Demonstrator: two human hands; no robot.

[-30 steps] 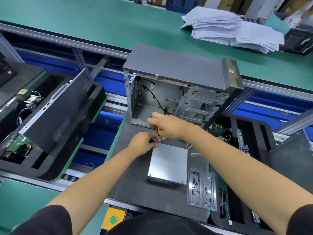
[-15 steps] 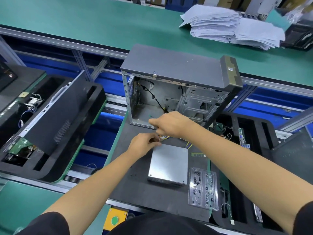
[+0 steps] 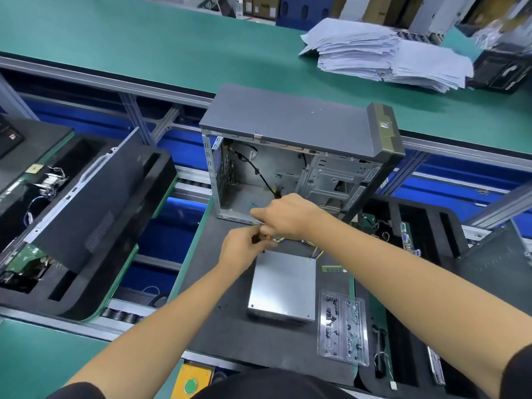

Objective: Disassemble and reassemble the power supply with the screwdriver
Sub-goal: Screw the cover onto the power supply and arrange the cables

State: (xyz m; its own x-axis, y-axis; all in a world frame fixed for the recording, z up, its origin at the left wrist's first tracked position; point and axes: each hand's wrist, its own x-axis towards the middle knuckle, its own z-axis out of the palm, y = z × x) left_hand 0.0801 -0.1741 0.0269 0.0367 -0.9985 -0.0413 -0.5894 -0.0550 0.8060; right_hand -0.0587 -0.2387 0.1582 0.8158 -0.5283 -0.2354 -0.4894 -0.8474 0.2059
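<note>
From the head view, the only 1 given, the power supply (image 3: 283, 285) lies flat on the dark mat (image 3: 218, 326), out of the open computer case (image 3: 288, 156) that stands at the mat's far edge. Its long axis runs from the near edge toward the case, and its yellow and black wires (image 3: 315, 250) trail off its far end. Both hands meet just beyond its far-left corner, so the box sits on the near side of them, toward the person. The left hand (image 3: 243, 247) is the closer of the 2, at that corner, with fingers curled round the dark shaft of the screwdriver (image 3: 266, 237), whose orange part shows between the hands. The right hand (image 3: 288, 216) is above and slightly farther away, curled over the tool's upper end; its exact grip is hidden. Whether the tip is seated in a screw cannot be told. A clear screw tray (image 3: 342, 329) lies near the mat's right edge, beside the box.
</note>
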